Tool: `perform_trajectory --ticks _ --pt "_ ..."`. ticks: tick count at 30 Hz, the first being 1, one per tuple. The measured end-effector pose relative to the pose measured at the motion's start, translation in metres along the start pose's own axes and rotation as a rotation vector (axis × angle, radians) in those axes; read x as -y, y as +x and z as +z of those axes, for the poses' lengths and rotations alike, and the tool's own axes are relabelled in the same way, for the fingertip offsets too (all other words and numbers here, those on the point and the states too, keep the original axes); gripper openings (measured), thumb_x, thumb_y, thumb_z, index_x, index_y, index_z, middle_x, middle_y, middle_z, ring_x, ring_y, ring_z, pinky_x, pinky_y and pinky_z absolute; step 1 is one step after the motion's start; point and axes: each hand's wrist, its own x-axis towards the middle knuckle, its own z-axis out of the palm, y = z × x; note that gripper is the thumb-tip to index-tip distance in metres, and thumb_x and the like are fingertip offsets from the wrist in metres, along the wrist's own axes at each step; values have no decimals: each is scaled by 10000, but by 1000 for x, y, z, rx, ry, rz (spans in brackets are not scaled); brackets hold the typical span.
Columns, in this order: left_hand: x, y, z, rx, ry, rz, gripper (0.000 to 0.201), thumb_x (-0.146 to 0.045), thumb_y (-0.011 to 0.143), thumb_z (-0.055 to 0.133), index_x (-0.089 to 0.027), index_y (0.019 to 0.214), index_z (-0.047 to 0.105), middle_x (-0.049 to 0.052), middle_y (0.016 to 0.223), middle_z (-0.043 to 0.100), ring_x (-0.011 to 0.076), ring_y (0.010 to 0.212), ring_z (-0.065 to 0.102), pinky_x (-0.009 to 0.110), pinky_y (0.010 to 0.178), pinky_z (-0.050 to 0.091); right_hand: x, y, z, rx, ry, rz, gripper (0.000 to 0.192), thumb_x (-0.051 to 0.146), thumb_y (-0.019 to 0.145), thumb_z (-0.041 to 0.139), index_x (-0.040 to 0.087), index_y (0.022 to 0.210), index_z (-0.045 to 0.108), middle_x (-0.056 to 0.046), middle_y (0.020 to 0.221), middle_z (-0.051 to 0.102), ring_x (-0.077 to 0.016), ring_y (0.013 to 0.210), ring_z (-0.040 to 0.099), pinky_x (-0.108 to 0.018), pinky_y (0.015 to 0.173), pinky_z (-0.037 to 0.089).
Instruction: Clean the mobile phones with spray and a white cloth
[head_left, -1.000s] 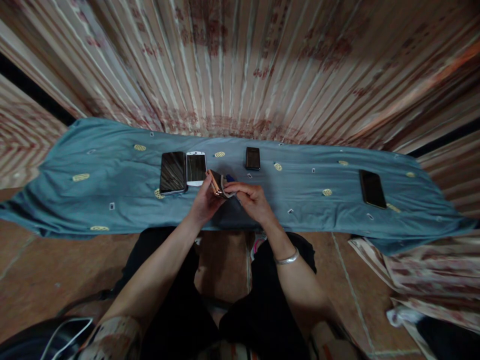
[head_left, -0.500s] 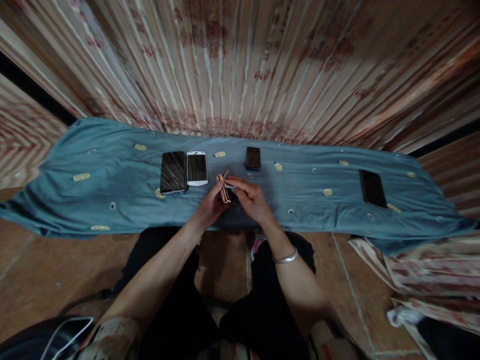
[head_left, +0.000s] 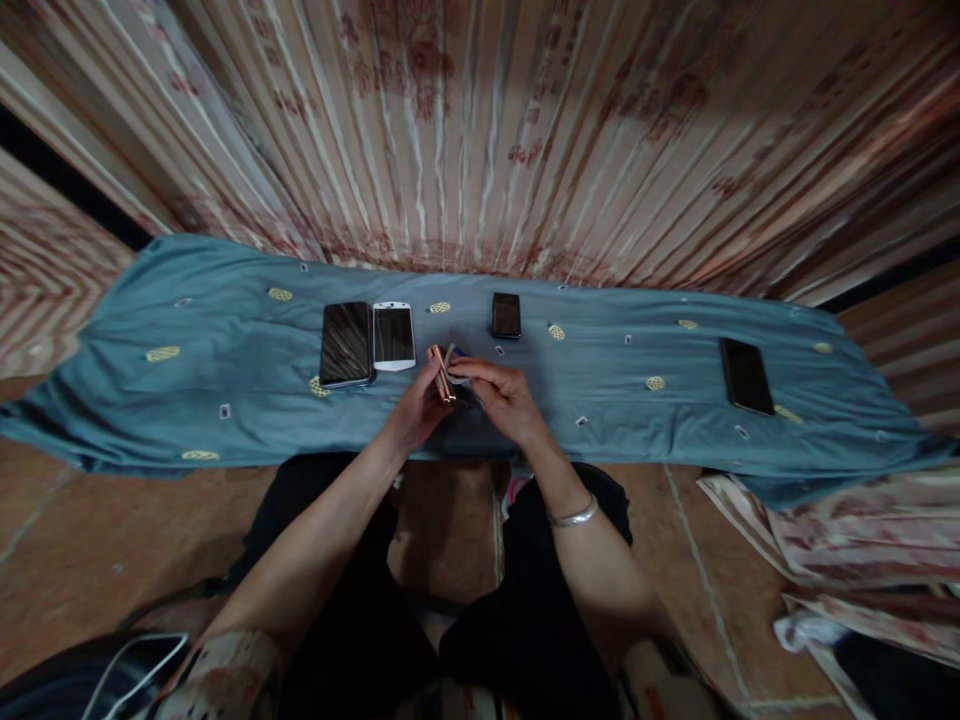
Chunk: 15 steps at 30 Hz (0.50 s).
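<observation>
I had one view only: the head camera looked forward and down, close above the blue cloth (head_left: 225, 370), striped curtain (head_left: 480, 130) beyond it.

Silver bangle (head_left: 574, 516), black trousers (head_left: 360, 600)

A home: I sit at a blue embroidered cloth (head_left: 225, 370), pleated floral curtain (head_left: 480, 130) behind it, tiled floor (head_left: 75, 540) below.

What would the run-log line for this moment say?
left hand: holds gold phone on edge | right hand: pinches grey cloth against it | blue sheet: four phones flat
</observation>
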Motion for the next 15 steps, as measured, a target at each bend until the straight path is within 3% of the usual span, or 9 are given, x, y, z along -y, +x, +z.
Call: perform_trajectory --ticks 8,15 --pt "2 -1 0 58 32 -11 429 -523 778 787 -215 1071 725 68 984 760 255 968 696 344 818 566 -6 1 0 -15 -70 0 419 150 904 510 302 1194 772 27 1342 726 -169 1291 656 -358 1187 450" --pt "-3 -1 -3 13 -57 -12 301 -433 861 727 -179 1022 743 59 913 769 203 815 710 307 749 568 -12 3 1 -37 -175 17 453 91 859 498 286 1150 785 15 1265 765 -181 1214 707 -362 1139 507"
